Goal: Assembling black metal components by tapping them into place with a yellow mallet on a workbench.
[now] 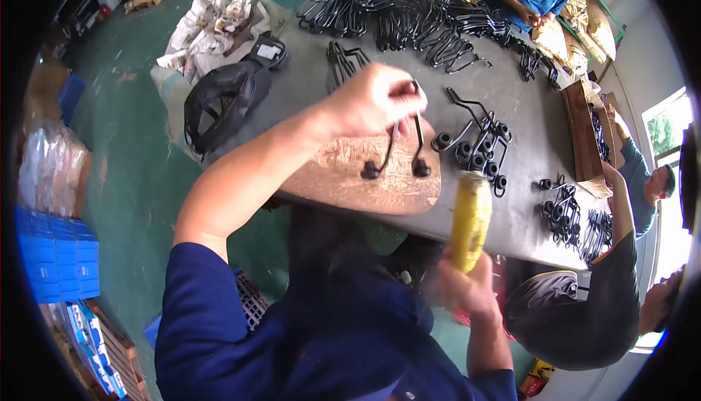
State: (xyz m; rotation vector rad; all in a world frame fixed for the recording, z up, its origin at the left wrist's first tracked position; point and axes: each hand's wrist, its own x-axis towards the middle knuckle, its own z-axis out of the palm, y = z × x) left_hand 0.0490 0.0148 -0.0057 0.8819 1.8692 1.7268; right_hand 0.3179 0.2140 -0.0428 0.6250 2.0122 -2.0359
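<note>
My left hand (pixel 376 100) is raised over a wooden board (pixel 321 176) at the table's near edge. Its fingers pinch bent black metal rod (pixel 419 134); whether this is one piece or two is hidden by the fingers. Two black bushings (pixel 371 170) hang at the lower ends, just above or on the board. My right hand (pixel 467 284), slightly blurred, is wrapped round a yellow cylindrical tool (pixel 471 222) held upright in front of the table edge. Right of the board lies a group of bent rods with round black bushings (pixel 478 149).
A large heap of black rods (pixel 394 6) covers the far side of the grey table (pixel 307 54). A black bag (pixel 226 98) lies at its left. Co-workers sit at the far side and right, near a cardboard box (pixel 580 134). Blue crates (pixel 58 258) stand on the left floor.
</note>
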